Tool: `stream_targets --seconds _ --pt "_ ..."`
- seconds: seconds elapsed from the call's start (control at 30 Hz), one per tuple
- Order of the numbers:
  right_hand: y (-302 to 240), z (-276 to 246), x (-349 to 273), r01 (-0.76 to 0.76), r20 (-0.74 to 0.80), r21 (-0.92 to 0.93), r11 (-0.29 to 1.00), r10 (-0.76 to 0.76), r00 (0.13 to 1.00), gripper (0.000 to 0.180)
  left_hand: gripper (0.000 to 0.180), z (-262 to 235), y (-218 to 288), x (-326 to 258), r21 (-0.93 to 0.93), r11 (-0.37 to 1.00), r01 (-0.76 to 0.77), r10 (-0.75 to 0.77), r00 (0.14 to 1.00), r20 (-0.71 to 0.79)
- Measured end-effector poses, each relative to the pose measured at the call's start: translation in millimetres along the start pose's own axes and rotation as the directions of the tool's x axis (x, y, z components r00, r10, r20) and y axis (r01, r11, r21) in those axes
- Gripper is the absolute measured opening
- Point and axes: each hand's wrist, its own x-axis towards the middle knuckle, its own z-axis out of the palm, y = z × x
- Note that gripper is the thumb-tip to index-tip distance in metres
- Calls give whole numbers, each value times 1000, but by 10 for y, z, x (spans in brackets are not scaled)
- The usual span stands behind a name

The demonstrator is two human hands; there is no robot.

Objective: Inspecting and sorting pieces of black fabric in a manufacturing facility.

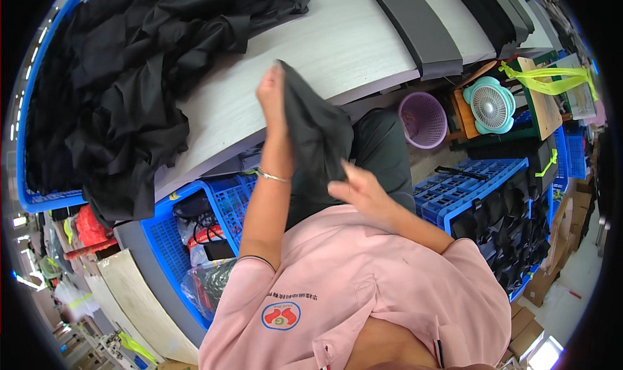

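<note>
Holding the black cloth [315, 120] up before you, you have it between both hands, over your lap and just in front of the table [350, 49], its top corner overlapping the table's near edge in this view. Your left hand [271, 100] grips the cloth's left border, fingers folded in against it and partly hidden. Your right hand [363, 189] is at the cloth's lower right edge, thumb a little apart from the index finger; blur hides the fingertips, so you cannot tell whether they are closed on it. At the table's left end, a heap of black fabric [143, 65] fills a blue basket [29, 198] and spills onto the tabletop. Dark panels [422, 32] lie toward the table's right end. Below its near edge on that side stand a purple bin [423, 120] and, farther right, a mint-green fan [492, 105].
</note>
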Motion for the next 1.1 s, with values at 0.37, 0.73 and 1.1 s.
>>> stream_targets --seconds 0.37,0.73,1.1 --pt "87 -374 278 126 -573 -624 771 -561 597 53 26 465 413 -786 293 953 -84 38 986 160" --pt "-170 -447 491 228 -564 -31 973 -205 800 18 24 218 405 -1013 -82 833 547 -498 807 319" --pt "808 369 843 -58 46 197 979 50 998 24 45 314 -206 -1802 -162 748 644 -364 602 711"
